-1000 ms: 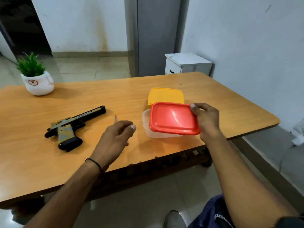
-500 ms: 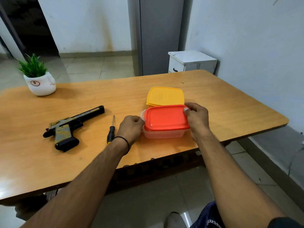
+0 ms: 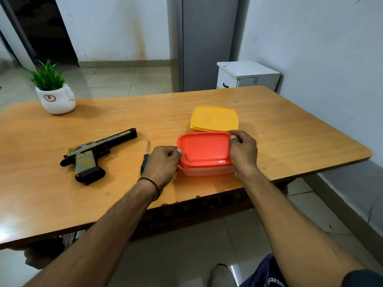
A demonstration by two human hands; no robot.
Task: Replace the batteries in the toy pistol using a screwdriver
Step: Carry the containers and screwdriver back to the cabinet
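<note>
The toy pistol (image 3: 93, 155), black with a camouflage grip, lies on its side on the left of the wooden table (image 3: 290, 137). A small screwdriver (image 3: 145, 156) with a black handle lies between it and my left hand. A clear container with a red lid (image 3: 204, 150) sits near the front edge. My left hand (image 3: 163, 164) presses the lid's left edge and my right hand (image 3: 243, 151) grips its right edge. The lid sits flat on the container. What is inside the container is hidden.
A second container with a yellow lid (image 3: 214, 119) stands right behind the red one. A potted plant (image 3: 55, 94) in a white pot is at the table's far left. A white cabinet (image 3: 247, 76) stands behind the table by the wall.
The red lid, held raised in my right hand a second ago, now sits down on the clear container. My left hand moved from above the screwdriver to the lid's left edge.
</note>
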